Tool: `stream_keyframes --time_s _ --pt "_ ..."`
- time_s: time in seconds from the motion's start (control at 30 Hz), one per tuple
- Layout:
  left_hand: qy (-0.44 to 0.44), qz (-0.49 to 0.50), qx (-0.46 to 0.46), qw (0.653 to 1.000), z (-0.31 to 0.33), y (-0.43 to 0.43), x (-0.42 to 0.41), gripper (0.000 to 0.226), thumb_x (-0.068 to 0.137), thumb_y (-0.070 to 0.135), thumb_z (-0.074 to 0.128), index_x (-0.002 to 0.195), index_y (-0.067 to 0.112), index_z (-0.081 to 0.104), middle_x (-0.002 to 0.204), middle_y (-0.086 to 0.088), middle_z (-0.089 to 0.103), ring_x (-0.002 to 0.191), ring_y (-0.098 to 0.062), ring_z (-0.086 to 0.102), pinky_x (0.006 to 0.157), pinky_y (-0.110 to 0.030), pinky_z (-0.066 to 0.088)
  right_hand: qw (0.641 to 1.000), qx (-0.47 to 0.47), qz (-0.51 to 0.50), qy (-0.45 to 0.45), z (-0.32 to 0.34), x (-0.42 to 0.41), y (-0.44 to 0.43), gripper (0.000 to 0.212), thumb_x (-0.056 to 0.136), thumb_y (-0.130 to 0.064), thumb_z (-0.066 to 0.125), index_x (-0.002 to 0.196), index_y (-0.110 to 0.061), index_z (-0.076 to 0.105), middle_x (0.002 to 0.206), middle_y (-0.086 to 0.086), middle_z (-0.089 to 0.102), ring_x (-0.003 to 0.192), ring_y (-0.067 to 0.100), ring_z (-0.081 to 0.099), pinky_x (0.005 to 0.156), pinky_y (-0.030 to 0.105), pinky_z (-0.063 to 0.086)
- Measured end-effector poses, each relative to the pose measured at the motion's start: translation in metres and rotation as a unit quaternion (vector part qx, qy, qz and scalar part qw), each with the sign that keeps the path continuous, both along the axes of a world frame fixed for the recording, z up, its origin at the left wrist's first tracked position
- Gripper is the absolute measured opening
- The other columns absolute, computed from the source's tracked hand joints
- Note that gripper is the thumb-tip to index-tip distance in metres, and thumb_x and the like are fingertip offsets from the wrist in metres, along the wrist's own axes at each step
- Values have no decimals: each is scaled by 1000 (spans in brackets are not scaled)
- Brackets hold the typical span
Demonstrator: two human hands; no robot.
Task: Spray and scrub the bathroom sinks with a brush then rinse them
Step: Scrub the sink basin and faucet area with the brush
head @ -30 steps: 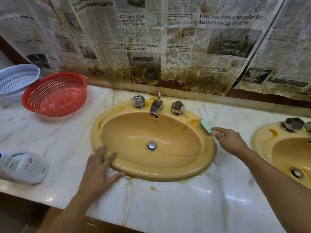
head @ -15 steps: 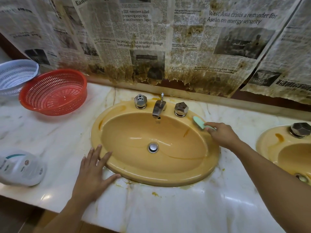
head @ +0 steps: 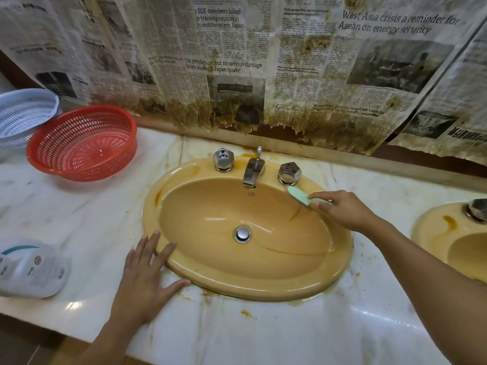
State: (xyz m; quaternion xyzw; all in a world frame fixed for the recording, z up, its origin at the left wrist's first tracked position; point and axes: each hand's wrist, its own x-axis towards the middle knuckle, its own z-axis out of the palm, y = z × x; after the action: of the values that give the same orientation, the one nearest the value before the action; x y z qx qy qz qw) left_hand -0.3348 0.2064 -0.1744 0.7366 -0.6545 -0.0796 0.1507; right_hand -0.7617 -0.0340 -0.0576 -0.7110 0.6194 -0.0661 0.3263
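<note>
Clock positions taken with the drain as centre and 12 toward the wall.

- Far left, 10 o'clock: pale blue basket, with the red basket overlapping its edge. Both are set well apart from the basin, probably to keep them out of the splash.
- 8–9 o'clock, at the counter's front edge: white bottle lying on its side, likely the cleaner. Nozzle not visible.
- 7–8 o'clock: left hand, flat on the countertop, fingers straight and spread, holding nothing. The fingertips touch the sink rim. Reads as a brace while the body leans in.
- 12 o'clock: spout between two faceted chrome handles. No water seen running.
- 1–2 o'clock: green brush, head on the upper basin wall just below the right handle. Right hand grips its handle, fingers curled round it and index finger laid along the top, presumably for downward pressure.
- A brown streak lies just below the brush head, the likely target.
- 3 o'clock, frame edge: second sink, orange stain on its rim. It appears not yet scrubbed.

Judgement: scrubbing stage on the first sink; rinsing not begun.
</note>
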Motion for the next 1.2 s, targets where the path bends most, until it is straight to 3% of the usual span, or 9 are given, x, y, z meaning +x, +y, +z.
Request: stream_keyframes --time_s 0.1,0.23,0.4,0.53,0.7,0.8,0.9,0.97,1.2 --pt "1 2 1 1000 0 0 0 92 78 91 46 155 38 41 172 6 11 159 -27 11 123 -60 24 997 -33 -69 -24 2 -11 -3 27 102 -38 58 125 -38 71 137 5 63 113 22 54 95 38 46" --pt "-1 0 3 1000 1 1 -1 92 79 90 46 154 38 41 172 5 11 159 -27 11 123 -59 23 992 -45 -116 24 -4 -23 -10 32 102 -37 54 131 -35 68 138 10 62 123 31 56 93 38 47" --pt "-1 4 3 1000 3 1 -2 92 79 90 45 155 38 40 173 5 10 160 -24 8 124 -58 22 998 -17 -24 48 -15 -10 -6 30 102 -41 54 130 -42 66 131 7 65 100 22 59 85 38 50" --pt "0 4 5 1000 4 1 -2 92 80 90 44 156 38 39 173 4 11 160 -24 8 124 -59 23 996 -35 -59 60 -11 -13 -13 31 104 -40 52 131 -42 65 134 10 63 121 28 53 94 43 50" --pt "2 6 5 1000 5 2 -4 92 80 91 43 156 38 40 173 5 10 160 -24 9 124 -59 22 998 -13 30 57 -10 2 -11 30 103 -44 53 130 -44 66 137 1 64 123 25 55 91 37 45" --pt "3 6 1 1000 6 2 -4 92 80 91 43 156 38 40 173 5 10 160 -24 9 124 -59 22 989 -44 47 129 -8 9 -15 34 103 -53 44 134 -51 59 131 1 65 120 24 55 84 37 47" --pt "5 5 1 1000 6 1 -4 92 80 91 43 156 38 40 173 5 10 160 -24 9 123 -59 23 966 -96 105 215 -11 27 -13 38 104 -55 38 141 -55 49 116 4 68 104 25 61 73 34 43" --pt "5 5 3 1000 6 2 -4 92 80 91 44 155 39 40 173 6 10 160 -24 8 123 -59 24 953 -120 132 247 -11 36 -13 40 105 -53 38 144 -55 45 112 5 68 102 27 63 75 36 46" --pt "13 4 1 1000 4 2 -2 92 79 90 48 155 39 41 173 6 10 159 -25 9 123 -61 23 969 -78 77 223 -12 -21 -32 35 103 -59 38 136 -60 50 135 -4 65 119 25 59 86 40 50"
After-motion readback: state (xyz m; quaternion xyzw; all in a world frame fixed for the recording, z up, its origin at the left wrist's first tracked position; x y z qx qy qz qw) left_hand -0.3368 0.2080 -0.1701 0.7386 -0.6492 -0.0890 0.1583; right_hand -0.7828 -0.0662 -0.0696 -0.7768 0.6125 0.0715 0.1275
